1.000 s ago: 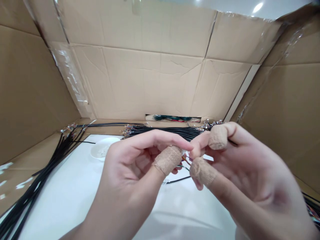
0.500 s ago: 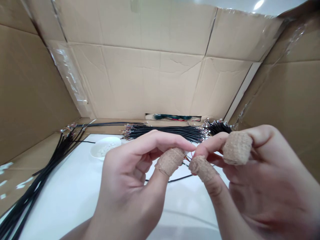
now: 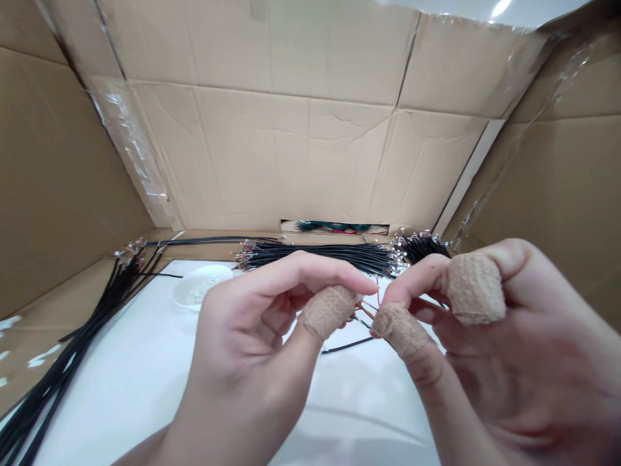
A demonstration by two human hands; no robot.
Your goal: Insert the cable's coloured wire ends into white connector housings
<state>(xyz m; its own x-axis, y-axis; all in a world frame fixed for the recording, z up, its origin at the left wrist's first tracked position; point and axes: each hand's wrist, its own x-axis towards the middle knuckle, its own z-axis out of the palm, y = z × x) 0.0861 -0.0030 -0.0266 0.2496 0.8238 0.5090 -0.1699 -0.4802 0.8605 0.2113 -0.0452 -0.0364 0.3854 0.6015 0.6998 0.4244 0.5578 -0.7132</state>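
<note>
Thin coloured wires, orange, red and dark green among them, span the small gap between my two hands. My left hand pinches thumb against index finger on a small white connector, mostly hidden behind the fingertips. With thumb and index finger pressed together, my right hand grips the wires. Brown tape wraps both thumbs and one finger of the right hand. Below the hands a black cable lies on the white tabletop; where it joins the wires is hidden.
A white bowl of small white pieces stands at the left. Black cables lie in a bundle along the left side, in a pile at the back and in another pile at the back right. Cardboard walls enclose the table.
My right hand has shifted slightly right, away from the left fingertips, so more of the wires shows between them. Both hands keep their pinch.
</note>
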